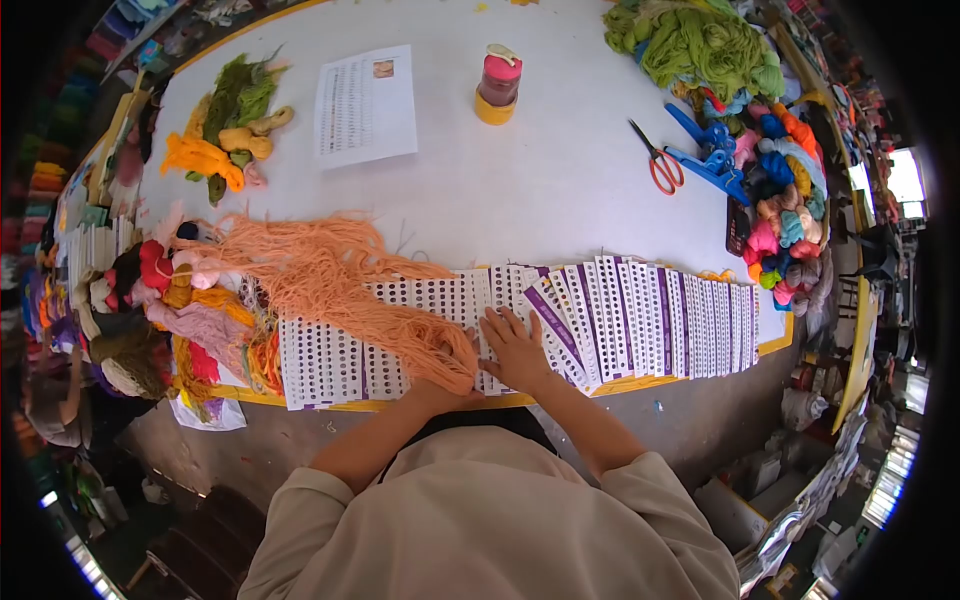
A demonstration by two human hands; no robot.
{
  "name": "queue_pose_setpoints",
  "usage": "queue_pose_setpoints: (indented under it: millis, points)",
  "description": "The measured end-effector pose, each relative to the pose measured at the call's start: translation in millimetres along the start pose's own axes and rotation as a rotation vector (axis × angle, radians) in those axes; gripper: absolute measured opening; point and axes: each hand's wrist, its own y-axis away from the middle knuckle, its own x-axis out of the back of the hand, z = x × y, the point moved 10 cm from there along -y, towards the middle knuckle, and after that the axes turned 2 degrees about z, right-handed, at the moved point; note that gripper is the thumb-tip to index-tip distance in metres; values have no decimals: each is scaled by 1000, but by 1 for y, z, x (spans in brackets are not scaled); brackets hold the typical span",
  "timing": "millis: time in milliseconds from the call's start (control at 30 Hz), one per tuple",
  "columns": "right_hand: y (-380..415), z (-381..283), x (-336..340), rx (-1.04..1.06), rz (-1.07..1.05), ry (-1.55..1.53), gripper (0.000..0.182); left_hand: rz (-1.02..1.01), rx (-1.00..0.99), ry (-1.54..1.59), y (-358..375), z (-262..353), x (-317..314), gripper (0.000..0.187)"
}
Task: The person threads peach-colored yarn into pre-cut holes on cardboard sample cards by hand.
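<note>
A big loose hank of peach yarn [330,290] trails across the left half of a long row of white cards [640,310] punched with holes and marked with purple strips. Its looped end lies at the table's near edge, where my left hand [443,396] is closed on it, the fingers mostly covered by strands. Just right of that loop, my right hand [515,350] rests flat on the cards with fingers spread, holding nothing. Beside its fingertips a card with a broad purple strip [555,325] slants across the others.
Red-handled scissors [665,172] lie near blue clamps [712,150] and a dark phone-like object [737,227]. Coloured yarn heaps line the right [790,200] and left [200,320] edges. A printed sheet [366,105], green-and-orange yarn [225,130] and a pink-and-yellow container [498,85] sit farther back.
</note>
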Motion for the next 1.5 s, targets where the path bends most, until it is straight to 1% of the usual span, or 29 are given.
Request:
queue_pose_setpoints:
  millis: [167,367,433,467,533,667,767,833,1033,1167,1267,1333,1367,1433,1467,1500]
  points:
    - [3,-2,3,22,-4,6,76,-40,-27,-35,1,-2,-6,101]
    - [4,-10,10,3,16,39,75,45,-57,-75,3,2,6,99]
    - [6,-20,12,26,-26,3,75,86,-97,88,5,0,10,89]
    - [7,-23,13,27,-27,2,75,84,-96,88,6,-2,9,89]
    - [8,-34,13,78,-14,38,76,121,-63,-27,6,-10,11,79]
    - [5,-35,-1,33,-21,146,79,126,-60,17,6,-17,12,73]
    - [0,-33,-2,23,-4,113,78,74,-36,-24,5,-18,12,70]
    - [-4,-32,2,37,18,24,77,5,-4,60,4,-23,2,68]
    - [-2,-30,-6,-21,-43,38,74,50,23,43,1,-23,8,68]
    - [1,-32,-7,-43,-32,62,73,84,33,-5,0,-19,12,71]
    - [4,-33,-4,-53,3,83,70,97,-1,37,2,-14,12,73]
    - [4,-33,1,-74,45,57,63,49,24,204,1,-16,6,73]
    - [0,-30,2,-73,46,57,63,51,25,204,2,-16,5,73]
    - [-15,-20,15,-80,104,38,58,91,15,167,4,-14,6,74]
    - [-20,-19,29,-37,175,37,54,104,12,156,6,-13,5,74]
    - [-25,-13,31,-39,175,36,54,81,18,174,6,-14,1,76]
